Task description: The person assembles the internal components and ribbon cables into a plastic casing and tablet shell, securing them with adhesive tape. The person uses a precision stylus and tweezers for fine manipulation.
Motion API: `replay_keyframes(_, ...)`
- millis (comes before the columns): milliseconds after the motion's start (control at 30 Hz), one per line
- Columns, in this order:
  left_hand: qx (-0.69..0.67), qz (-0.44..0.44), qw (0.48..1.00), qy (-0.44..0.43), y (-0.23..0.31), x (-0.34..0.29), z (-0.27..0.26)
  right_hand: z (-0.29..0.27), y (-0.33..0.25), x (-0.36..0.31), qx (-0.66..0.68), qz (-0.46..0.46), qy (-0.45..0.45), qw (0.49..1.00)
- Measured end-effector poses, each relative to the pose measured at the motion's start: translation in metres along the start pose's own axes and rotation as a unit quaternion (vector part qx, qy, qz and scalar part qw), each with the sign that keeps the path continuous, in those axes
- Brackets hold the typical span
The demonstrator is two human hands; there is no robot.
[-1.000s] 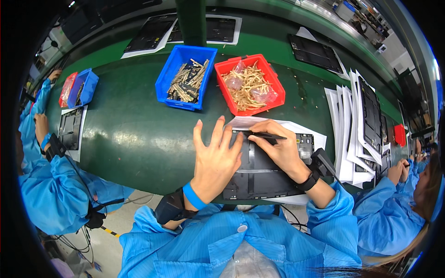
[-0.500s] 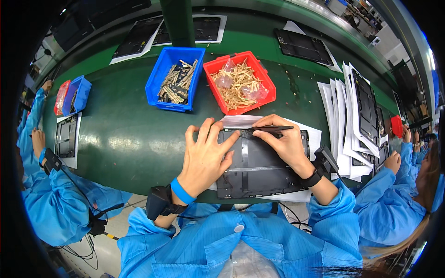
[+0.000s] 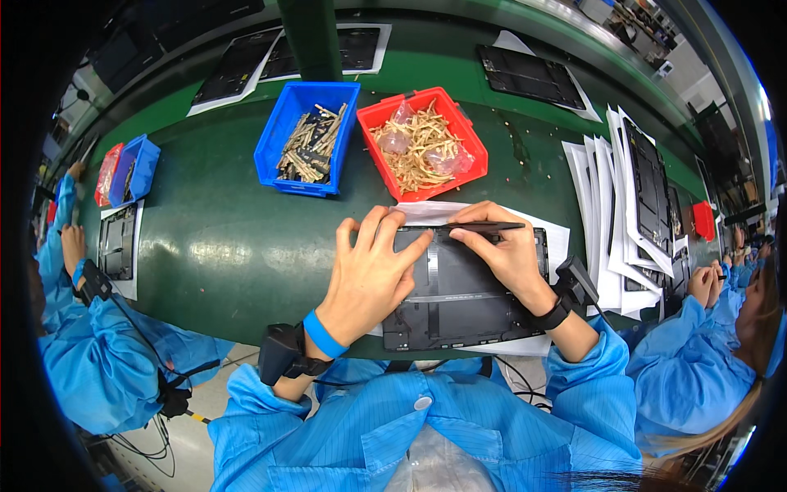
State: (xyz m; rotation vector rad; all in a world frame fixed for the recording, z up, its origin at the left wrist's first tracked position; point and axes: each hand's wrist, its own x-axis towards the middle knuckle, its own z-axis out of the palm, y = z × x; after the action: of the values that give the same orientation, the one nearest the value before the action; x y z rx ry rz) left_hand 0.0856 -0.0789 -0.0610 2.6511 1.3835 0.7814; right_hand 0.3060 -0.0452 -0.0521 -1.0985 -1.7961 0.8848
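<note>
A flat black device housing (image 3: 459, 321), tablet-like with a grey strip across it, lies on white paper (image 3: 555, 243) at the table's near edge. My left hand (image 3: 366, 275) rests over its upper left part with the fingers apart, and the index fingertip touches down near the top edge. My right hand (image 3: 504, 250) pinches a slim black pen-like tool (image 3: 502, 225) between thumb and fingers. The tool lies almost level along the housing's top edge, its tip close to my left index finger. Whatever the tip touches is too small to make out.
Beyond the housing stand a blue bin (image 3: 267, 156) of narrow strips and a red bin (image 3: 479, 160) of tan strips and clear plastic. Paper sheets with black housings (image 3: 648, 193) are piled at right. More housings (image 3: 533, 78) lie at the back. Co-workers in blue sit on both sides.
My left hand has shifted slightly right, its index fingertip sliding along the housing's top edge. The tool in my right hand has moved a little right. The housing stays put.
</note>
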Motion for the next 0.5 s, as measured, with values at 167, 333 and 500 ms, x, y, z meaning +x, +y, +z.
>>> replay_keyframes(167,0.010,-0.001,1.000,0.008,0.0050,0.0024,0.0037,-0.0010,-0.0013,-0.0033,-0.013,-0.024,0.024,0.999)
replay_keyframes(333,0.028,-0.014,0.999,0.009,0.0094,0.0032,0.0027,-0.0045,-0.0013,-0.0085,0.003,0.022,0.049,0.999)
replay_keyframes(500,0.028,-0.014,0.999,0.010,0.0091,0.0019,0.0047,-0.0086,-0.0033,-0.0105,-0.015,0.023,0.043,0.999)
